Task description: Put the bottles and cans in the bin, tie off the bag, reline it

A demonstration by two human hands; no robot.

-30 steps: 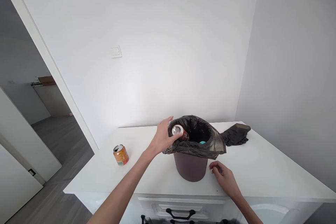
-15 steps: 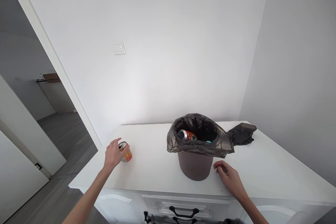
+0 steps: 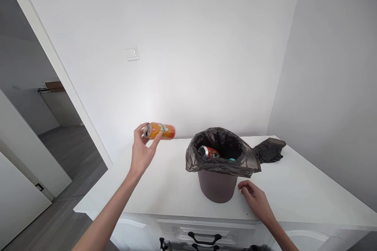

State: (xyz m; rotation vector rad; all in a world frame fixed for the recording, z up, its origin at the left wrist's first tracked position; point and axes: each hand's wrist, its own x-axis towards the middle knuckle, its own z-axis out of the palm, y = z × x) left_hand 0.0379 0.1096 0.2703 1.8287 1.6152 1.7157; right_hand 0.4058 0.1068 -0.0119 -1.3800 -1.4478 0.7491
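My left hand [image 3: 143, 147] grips an orange can [image 3: 161, 130] above the white cabinet top, left of the bin. The can is tipped on its side, its opened top toward the left. The brown bin [image 3: 217, 186] stands upright, lined with a dark plastic bag [image 3: 249, 160] folded over its rim. Inside it lie a red can [image 3: 210, 152] and something teal [image 3: 232, 159], mostly hidden. My right hand [image 3: 255, 200] rests on the cabinet top just right of the bin, fingers curled together; whether anything is between them is hidden.
A crumpled black bag [image 3: 270, 150] lies behind the bin to the right. The white cabinet [image 3: 173, 196] has black drawer handles [image 3: 204, 238] at its front. Walls stand behind and to the right. A doorway opens at the left.
My left hand has closed on the orange can, lifted it off the cabinet top, moved it rightward and tipped it onto its side. My right hand has barely moved.
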